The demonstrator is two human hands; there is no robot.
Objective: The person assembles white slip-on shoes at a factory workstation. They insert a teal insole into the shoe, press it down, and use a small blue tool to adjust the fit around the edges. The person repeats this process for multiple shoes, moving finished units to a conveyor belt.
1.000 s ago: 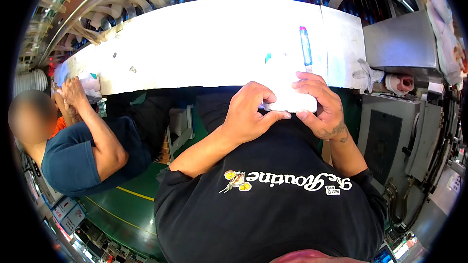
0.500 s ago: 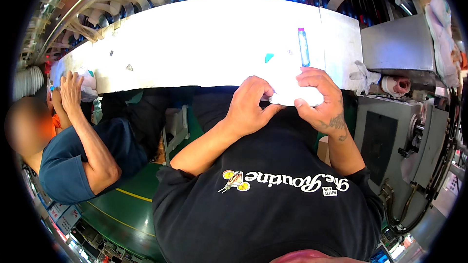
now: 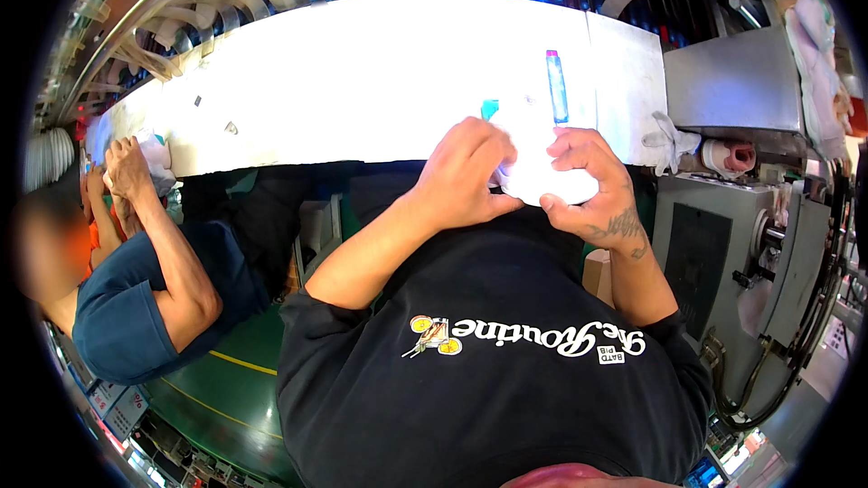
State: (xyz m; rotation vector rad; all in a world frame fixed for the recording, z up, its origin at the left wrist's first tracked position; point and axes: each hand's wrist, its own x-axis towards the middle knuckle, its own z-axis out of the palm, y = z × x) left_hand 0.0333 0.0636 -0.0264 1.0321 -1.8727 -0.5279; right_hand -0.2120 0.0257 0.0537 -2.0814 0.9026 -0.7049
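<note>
White item held at the surface's near edge, its handling judged to be under way and unfinished.
The glare-washed white item is clasped at its 3 o'clock side by the right hand, thumb and fingers spread in a half-open curve; its 9 o'clock side is met by the left hand, loosely curled, whether gripping cannot be told. The item has been taken up but not released; what has been finished on it is hidden by glare. Toward 11 o'clock a teal patch is seen; at 12 o'clock a blue tool is left unheld on the surface. A white glove is found near 2 o'clock, and a co-worker is seated well apart, toward 8 o'clock.
</note>
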